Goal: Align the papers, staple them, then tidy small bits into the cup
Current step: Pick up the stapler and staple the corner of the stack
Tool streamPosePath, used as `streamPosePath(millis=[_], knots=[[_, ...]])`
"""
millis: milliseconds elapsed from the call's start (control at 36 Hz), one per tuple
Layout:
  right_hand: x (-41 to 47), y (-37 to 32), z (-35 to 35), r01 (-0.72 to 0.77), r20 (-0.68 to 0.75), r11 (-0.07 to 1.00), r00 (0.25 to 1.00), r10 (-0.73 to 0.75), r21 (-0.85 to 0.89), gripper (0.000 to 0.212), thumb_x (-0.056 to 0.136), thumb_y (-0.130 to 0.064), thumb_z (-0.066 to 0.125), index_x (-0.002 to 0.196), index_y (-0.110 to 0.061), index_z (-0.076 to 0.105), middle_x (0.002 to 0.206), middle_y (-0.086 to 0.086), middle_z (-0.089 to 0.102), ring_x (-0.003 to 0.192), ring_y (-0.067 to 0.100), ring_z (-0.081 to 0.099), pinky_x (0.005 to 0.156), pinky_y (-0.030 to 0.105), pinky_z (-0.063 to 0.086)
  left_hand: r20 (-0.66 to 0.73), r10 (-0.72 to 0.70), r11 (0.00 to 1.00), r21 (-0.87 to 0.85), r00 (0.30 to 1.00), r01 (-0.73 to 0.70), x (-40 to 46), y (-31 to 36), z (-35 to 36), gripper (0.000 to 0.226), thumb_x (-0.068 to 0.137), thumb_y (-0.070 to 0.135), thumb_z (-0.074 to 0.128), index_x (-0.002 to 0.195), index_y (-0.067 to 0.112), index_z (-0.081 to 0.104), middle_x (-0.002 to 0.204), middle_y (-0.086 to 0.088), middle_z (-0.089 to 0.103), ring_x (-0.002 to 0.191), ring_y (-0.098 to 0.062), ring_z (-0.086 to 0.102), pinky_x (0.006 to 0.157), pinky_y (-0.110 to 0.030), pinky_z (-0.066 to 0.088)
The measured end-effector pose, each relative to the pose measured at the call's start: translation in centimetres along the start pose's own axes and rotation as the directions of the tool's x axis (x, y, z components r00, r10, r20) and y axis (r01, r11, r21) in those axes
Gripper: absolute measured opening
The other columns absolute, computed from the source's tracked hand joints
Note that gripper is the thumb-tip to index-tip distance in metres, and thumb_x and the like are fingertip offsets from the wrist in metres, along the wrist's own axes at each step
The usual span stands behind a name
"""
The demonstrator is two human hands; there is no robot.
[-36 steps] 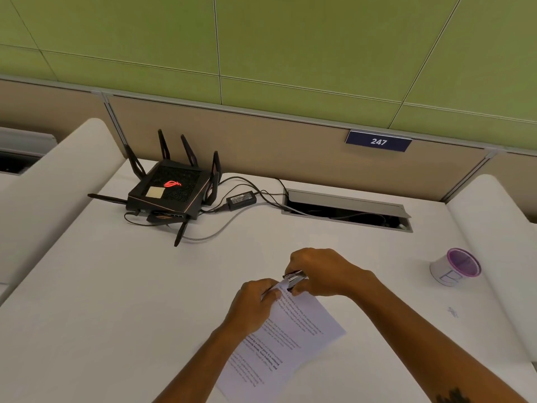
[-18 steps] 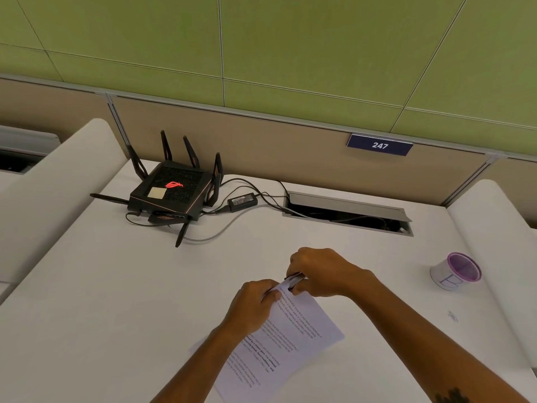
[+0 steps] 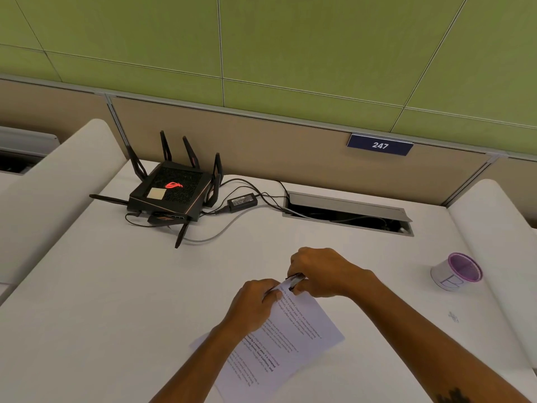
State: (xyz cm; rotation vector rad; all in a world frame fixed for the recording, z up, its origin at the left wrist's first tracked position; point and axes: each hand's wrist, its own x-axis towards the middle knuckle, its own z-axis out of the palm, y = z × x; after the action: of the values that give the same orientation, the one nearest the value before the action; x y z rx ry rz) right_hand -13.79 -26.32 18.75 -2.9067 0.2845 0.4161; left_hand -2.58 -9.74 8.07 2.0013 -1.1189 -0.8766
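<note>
Head view: stapling at the papers' [image 3: 279, 341] far corner.
Right hand [image 3: 322, 271] fingers clamp the stapler [image 3: 295, 280]; left hand [image 3: 255, 303] pinches the sheets; cup [image 3: 456, 271] at 3 o'clock.

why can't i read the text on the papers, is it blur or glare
Head view: mostly soft focus and small, slanted print on the papers, not glare; lighting is even and dim. The stapler between the left hand and right hand is smeared too. Wide-angle bending curves the desk edges.
</note>
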Motion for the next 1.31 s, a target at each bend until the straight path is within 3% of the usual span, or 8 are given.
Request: streamPosePath(millis=[167,333,472,611,667,889,1000,1306], knots=[[0.0,0.0,0.0,-0.006,0.008,1.0,1.0,0.006,0.002,0.026,0.093,-0.037,0.073,0.115,-0.025,0.076,0.103,-0.007,0.072,0.093,0.014,0.062,0.079,0.032,0.059,0.012,0.001,1.0,0.008,1.0,-0.001,0.0,0.2,-0.1,0.015,0.109,0.039,0.052,0.106,0.031,0.064,0.105,0.01,0.074,0.085,-0.012,0.075,0.068,-0.013,0.057],[-0.1,0.0,-0.1,-0.008,0.021,1.0,1.0,0.008,0.009,0.025,0.093,-0.036,0.073,0.115,-0.024,0.076,0.103,-0.007,0.072,0.094,0.015,0.063,0.079,0.031,0.059,0.023,-0.016,1.0,-0.006,1.0,0.016,0.0,0.2,0.0,0.021,0.108,0.042,0.052,0.114,0.028,0.067,0.115,0.004,0.077,0.093,-0.016,0.078,0.08,-0.024,0.065],[-0.3,-0.1,-0.3,0.007,0.013,1.0,1.0,-0.007,-0.009,0.023,0.093,-0.032,0.073,0.114,-0.025,0.076,0.098,-0.007,0.071,0.09,0.015,0.063,0.074,0.032,0.059,0.079,-0.032,0.995,-0.091,0.996,0.039,0.2,0.7,-0.1,0.05,0.097,0.057,0.063,0.143,0.039,0.054,0.132,0.014,0.067,0.114,-0.015,0.072,0.089,-0.025,0.057],[-0.4,-0.4,-0.5,0.027,-0.01,0.999,1.0,-0.028,-0.032,0.025,0.093,-0.03,0.073,0.118,-0.026,0.075,0.099,-0.007,0.072,0.09,0.015,0.063,0.072,0.031,0.059,0.118,-0.006,0.993,-0.116,0.993,0.02,0.6,1.0,0.2,0.068,0.084,0.071,0.07,0.142,0.041,0.053,0.137,0.017,0.066,0.116,-0.015,0.071,0.093,-0.032,0.059],[-0.4,-0.6,-0.5,0.037,-0.018,0.998,0.999,-0.037,-0.042,0.024,0.094,-0.028,0.072,0.118,-0.026,0.075,0.098,-0.006,0.072,0.089,0.015,0.064,0.071,0.032,0.06,0.096,-0.01,0.99,-0.139,0.995,0.023,0.8,1.1,0.4,0.065,0.083,0.073,0.069,0.137,0.039,0.058,0.135,0.015,0.07,0.115,-0.016,0.073,0.096,-0.036,0.061],[-0.4,-0.5,-0.5,0.037,-0.024,0.997,0.999,-0.039,-0.07,0.018,0.091,-0.024,0.071,0.108,-0.025,0.077,0.093,-0.005,0.073,0.085,0.014,0.065,0.07,0.033,0.06,0.054,0.025,0.987,-0.163,0.998,-0.015,0.7,1.7,0.6,0.039,0.094,0.063,0.064,0.124,0.038,0.064,0.123,0.016,0.075,0.105,-0.01,0.072,0.086,-0.018,0.054],[-0.2,-0.3,0.0,0.033,-0.035,0.994,0.999,-0.036,-0.103,0.016,0.088,-0.023,0.072,0.103,-0.027,0.077,0.089,-0.007,0.073,0.081,0.013,0.066,0.069,0.032,0.06,0.024,0.034,0.988,-0.15,0.999,-0.03,0.3,1.8,0.9,0.042,0.09,0.073,0.056,0.112,0.039,0.063,0.113,0.016,0.076,0.103,-0.014,0.075,0.093,-0.03,0.061],[-0.2,-0.2,0.0,0.043,-0.034,0.994,0.998,-0.046,-0.101,0.017,0.089,-0.025,0.072,0.105,-0.028,0.078,0.089,-0.007,0.073,0.081,0.014,0.066,0.068,0.028,0.058,0.01,0.042,0.98,-0.194,0.999,-0.039,0.1,2.3,0.9,0.025,0.095,0.06,0.066,0.111,0.042,0.062,0.113,0.017,0.076,0.103,-0.012,0.075,0.091,-0.027,0.057]])
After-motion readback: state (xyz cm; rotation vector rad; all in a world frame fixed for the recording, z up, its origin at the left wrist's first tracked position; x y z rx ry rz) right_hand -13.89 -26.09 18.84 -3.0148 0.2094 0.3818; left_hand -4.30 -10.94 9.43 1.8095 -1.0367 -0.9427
